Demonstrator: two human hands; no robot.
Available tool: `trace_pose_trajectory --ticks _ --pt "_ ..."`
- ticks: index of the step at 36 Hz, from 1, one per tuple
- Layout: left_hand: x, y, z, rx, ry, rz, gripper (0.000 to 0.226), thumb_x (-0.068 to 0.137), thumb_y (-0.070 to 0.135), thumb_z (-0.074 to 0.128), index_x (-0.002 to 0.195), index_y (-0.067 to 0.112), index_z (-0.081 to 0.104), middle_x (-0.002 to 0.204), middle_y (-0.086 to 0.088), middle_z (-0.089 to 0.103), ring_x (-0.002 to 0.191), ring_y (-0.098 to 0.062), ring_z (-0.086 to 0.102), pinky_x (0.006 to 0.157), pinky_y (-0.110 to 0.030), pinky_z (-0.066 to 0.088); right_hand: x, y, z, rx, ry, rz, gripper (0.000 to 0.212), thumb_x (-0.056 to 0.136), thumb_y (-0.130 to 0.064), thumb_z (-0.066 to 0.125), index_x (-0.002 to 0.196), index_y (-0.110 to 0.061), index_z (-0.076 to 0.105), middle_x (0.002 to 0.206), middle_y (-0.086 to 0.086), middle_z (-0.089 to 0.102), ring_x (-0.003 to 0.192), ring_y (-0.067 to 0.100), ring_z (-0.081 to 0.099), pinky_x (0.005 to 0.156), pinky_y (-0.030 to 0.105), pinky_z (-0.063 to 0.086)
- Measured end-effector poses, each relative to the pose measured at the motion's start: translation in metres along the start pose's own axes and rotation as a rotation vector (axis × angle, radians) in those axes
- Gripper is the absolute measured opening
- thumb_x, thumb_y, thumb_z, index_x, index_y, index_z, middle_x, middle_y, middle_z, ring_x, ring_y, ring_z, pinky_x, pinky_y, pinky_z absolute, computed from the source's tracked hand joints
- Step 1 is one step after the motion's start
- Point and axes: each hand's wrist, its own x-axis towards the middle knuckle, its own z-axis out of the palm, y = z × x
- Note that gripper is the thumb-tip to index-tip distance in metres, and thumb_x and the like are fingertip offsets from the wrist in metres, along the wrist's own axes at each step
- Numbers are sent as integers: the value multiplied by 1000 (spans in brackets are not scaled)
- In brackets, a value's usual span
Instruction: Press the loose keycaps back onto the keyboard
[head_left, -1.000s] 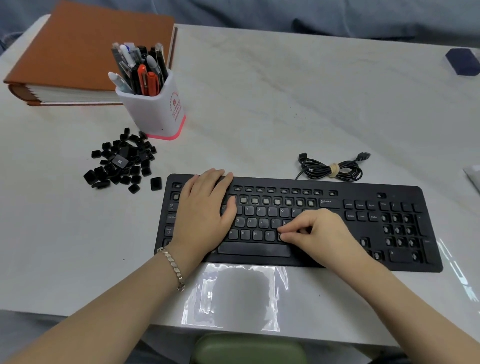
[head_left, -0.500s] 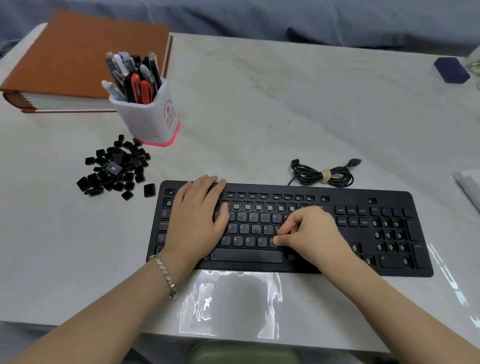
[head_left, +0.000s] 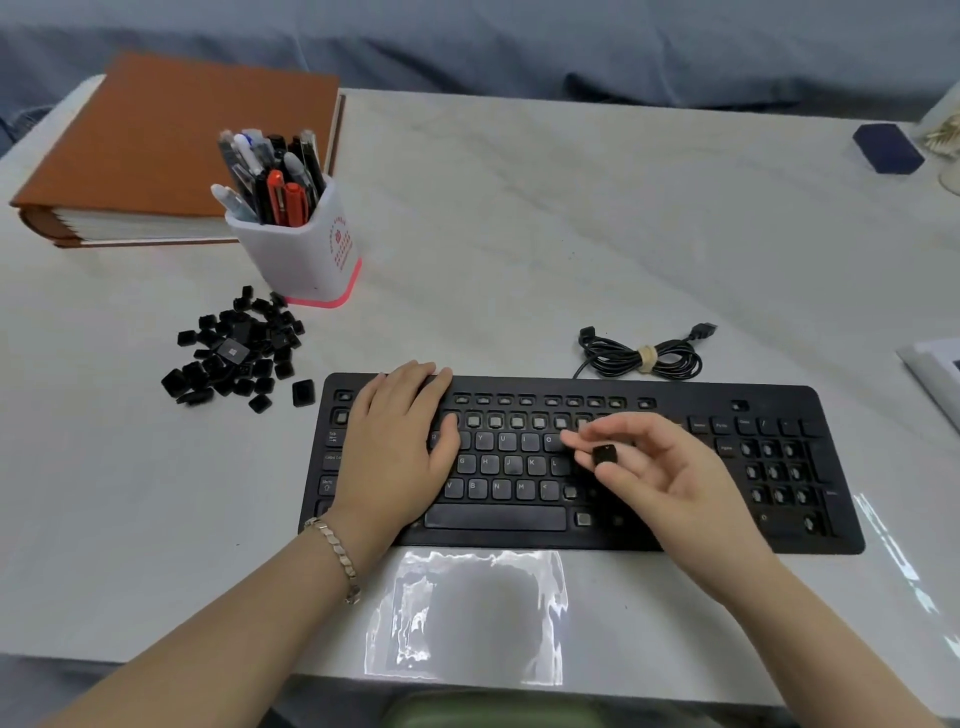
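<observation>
In the head view, the left hand (head_left: 400, 447) lies flat on the left end of the keyboard (head_left: 779, 535), fingers straight and together, gripping nothing. The right hand (head_left: 662, 470) hovers over the keyboard's middle with its palm turned up and fingers loosely curled, thumb and fingertip pinching one black keycap (head_left: 604, 455) just above the letter keys. The loose keycaps (head_left: 239, 353) lie heaped on the table off the keyboard's far-left corner.

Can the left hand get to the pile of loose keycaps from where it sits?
Probably yes. The left hand lies flat on the left end of the keyboard, holding nothing; the keycap pile sits on the table just to its left, nothing between.
</observation>
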Motion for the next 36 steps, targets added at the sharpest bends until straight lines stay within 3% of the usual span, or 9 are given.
trace_pose_trajectory --ticks 4,8,15,20,24,28,31,36 --pt "0 -1 0 4 -3 5 45 87 28 41 119 6 62 120 -9 61 117 -23 50 105 -36 27 -2 2 4 65 -15 -19 26 82 24 44 92 1 51 85 8 59 97 18 67 80 18 51" --pt "0 0 0 2 -1 0 45 87 28 41 119 6 62 120 -9 61 117 -21 47 105 -35 26 -2 4 6 94 22 -29 23 80 22 48 89 1 52 75 7 66 91 24 69 75 22 54" --pt "0 0 0 7 -11 -3 45 87 29 40 120 7 62 121 -8 61 118 -21 48 106 -35 25 -2 8 4 105 13 -34 32 79 27 44 94 0 51 81 -4 66 99 20 66 81 20 52" --pt "0 -1 1 6 2 3 45 86 28 41 119 7 62 120 -9 61 117 -22 49 105 -35 26 -3 7 4 102 60 10 29 82 24 44 91 -2 54 72 -1 64 86 20 69 75 18 52" --pt "0 0 1 -2 19 7 44 86 28 41 118 6 63 119 -9 62 117 -19 46 105 -35 25 -2 7 3 108 114 106 23 84 16 48 91 -2 59 75 6 67 82 22 70 67 17 54" --pt "0 0 1 -5 30 9 44 86 28 41 118 6 63 119 -9 62 117 -19 45 105 -35 25 -1 5 0 -70 116 126 24 84 9 54 91 -10 65 71 0 71 58 5 62 54 13 49" --pt "0 -1 2 -4 30 11 44 86 28 41 118 6 63 119 -10 62 117 -19 45 105 -35 25 0 3 -4 -165 129 125 23 82 7 59 86 -14 67 70 -6 72 53 0 54 53 11 47" --pt "0 -1 2 -2 27 7 45 86 28 41 118 6 63 119 -9 62 118 -18 44 105 -34 24 1 5 -7 -148 202 159 13 75 3 69 81 -9 70 66 2 70 56 4 60 57 12 49"
